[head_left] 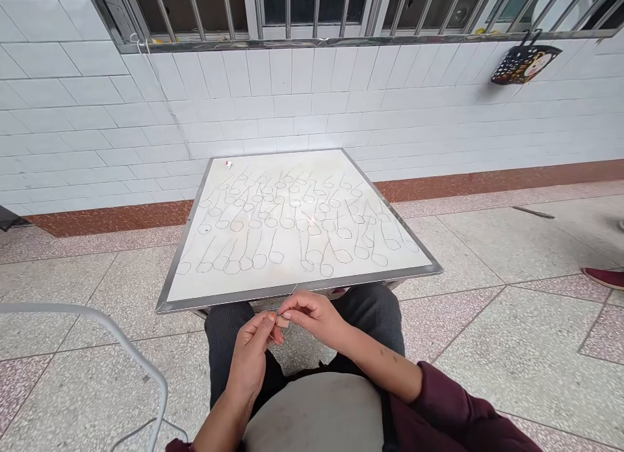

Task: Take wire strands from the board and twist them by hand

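A small tan pad (pixel 282 321) is being pinched just off the front edge of a white, steel-rimmed rectangular board (pixel 219 301), above dark trousered thighs (pixel 229 328). It is being gripped between the left hand (pixel 249 358) and the right hand (pixel 312 315), with the fingertips of both pressed together on it and the remaining fingers curled. A thin wire (pixel 288 297) is being held rising from the pad, apparently clear of the lap. Many looped thin wires (pixel 287 218) are being displayed in rows across the board, seemingly spaced to prevent tangling, while 1 small white object (pixel 229 164) is lying at its far left corner.
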`<state>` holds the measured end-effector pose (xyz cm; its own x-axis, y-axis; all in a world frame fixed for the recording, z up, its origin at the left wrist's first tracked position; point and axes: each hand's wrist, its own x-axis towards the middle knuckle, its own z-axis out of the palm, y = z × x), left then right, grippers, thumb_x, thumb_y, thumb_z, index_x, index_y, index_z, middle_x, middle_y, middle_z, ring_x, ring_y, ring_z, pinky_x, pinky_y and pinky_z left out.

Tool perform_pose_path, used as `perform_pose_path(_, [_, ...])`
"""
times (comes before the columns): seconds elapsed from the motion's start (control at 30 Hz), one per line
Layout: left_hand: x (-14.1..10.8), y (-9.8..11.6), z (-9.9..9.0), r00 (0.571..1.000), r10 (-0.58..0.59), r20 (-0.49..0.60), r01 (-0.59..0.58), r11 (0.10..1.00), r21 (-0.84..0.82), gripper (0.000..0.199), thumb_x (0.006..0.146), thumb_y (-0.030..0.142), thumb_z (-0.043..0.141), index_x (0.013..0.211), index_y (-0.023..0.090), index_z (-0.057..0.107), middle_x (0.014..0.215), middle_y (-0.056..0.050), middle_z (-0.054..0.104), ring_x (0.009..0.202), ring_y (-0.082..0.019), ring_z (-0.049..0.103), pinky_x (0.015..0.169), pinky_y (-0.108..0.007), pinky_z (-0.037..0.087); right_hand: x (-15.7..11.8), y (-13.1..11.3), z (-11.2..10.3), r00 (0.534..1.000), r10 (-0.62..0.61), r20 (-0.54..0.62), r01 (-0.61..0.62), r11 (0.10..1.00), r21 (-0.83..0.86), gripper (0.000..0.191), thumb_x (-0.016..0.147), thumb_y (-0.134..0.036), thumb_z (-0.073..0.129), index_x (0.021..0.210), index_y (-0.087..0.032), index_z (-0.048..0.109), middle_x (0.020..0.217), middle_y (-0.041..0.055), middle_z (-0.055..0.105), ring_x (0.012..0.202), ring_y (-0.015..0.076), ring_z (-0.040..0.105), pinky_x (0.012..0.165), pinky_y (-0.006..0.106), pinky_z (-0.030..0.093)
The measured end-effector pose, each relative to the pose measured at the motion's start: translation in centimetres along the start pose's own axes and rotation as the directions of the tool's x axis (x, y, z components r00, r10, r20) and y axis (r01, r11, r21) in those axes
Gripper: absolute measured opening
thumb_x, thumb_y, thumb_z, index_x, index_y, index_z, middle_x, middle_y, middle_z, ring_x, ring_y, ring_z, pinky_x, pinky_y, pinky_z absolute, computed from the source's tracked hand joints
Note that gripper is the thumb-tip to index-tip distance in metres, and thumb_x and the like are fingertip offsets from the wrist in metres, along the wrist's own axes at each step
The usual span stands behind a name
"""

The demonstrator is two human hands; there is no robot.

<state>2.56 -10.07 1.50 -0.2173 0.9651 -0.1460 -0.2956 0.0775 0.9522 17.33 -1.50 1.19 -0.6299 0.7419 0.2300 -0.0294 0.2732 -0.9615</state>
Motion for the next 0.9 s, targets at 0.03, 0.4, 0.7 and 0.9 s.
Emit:
perform_pose_path(0.03, [0.04, -0.04, -0.02, 1.0, 0.0, -0.001, 0.0, 1.0, 0.004, 0.036, 0.086, 0.048, 0.066, 0.068, 0.017, 0.066, 0.06, 0.001, 0.053, 0.062, -0.014, 0.042, 0.062, -0.025, 0.035, 0.0, 0.03, 0.03, 1.0, 0.013, -0.001, -0.013, 1.0, 0.017, 0.012, 0.09, -0.031, 0.064, 0.09, -0.022, 0.073, 0.082, 0.0012, 0.067, 0.078, 0.0143, 0.062, 0.072, 0.026, 0.047])
perform_pose_path(0.4, [0.17, -0.3, -0.23, 0.999, 0.04, -0.009, -0.039, 0.995, 0.088, 0.037, 0.088, 0.045, 0.064, 0.062, 0.018, 0.063, 0.058, 0.001, 0.049, 0.062, -0.015, 0.04, 0.064, -0.027, 0.034, 0.09, 0.42, 0.21, 0.996, 0.084, 0.011, -0.085, 0.994, 0.072, 0.027, 0.09, -0.045, 0.062, 0.083, -0.02, 0.07, 0.072, -0.0004, 0.063, 0.066, 0.0122, 0.055, 0.064, 0.025, 0.044])
perform_pose_path(0.7, [0.29, -0.68, -0.48, 0.999, -0.03, -0.021, 0.031, 0.998, 0.055, 0.035, 0.084, 0.046, 0.067, 0.067, 0.016, 0.067, 0.054, 0.003, 0.046, 0.057, -0.013, 0.037, 0.058, -0.025, 0.033, 0.35, 0.73, -0.03, 0.969, 0.236, -0.066, -0.198, 0.911, 0.361, 0.032, 0.087, -0.051, 0.063, 0.096, -0.02, 0.067, 0.081, 0.0003, 0.063, 0.059, 0.0091, 0.049, 0.051, 0.022, 0.038])
perform_pose_path(0.9, [0.43, -0.99, -0.77, 0.997, -0.072, -0.002, 0.072, 0.995, 0.067, 0.036, 0.086, 0.044, 0.066, 0.064, 0.017, 0.064, 0.052, 0.004, 0.044, 0.055, -0.012, 0.035, 0.057, -0.024, 0.032, 0.45, 0.75, -0.13, 0.97, 0.232, -0.076, -0.158, 0.832, 0.531, 0.027, 0.09, -0.046, 0.061, 0.099, -0.021, 0.067, 0.085, 0.0022, 0.066, 0.061, 0.0099, 0.049, 0.051, 0.022, 0.038])
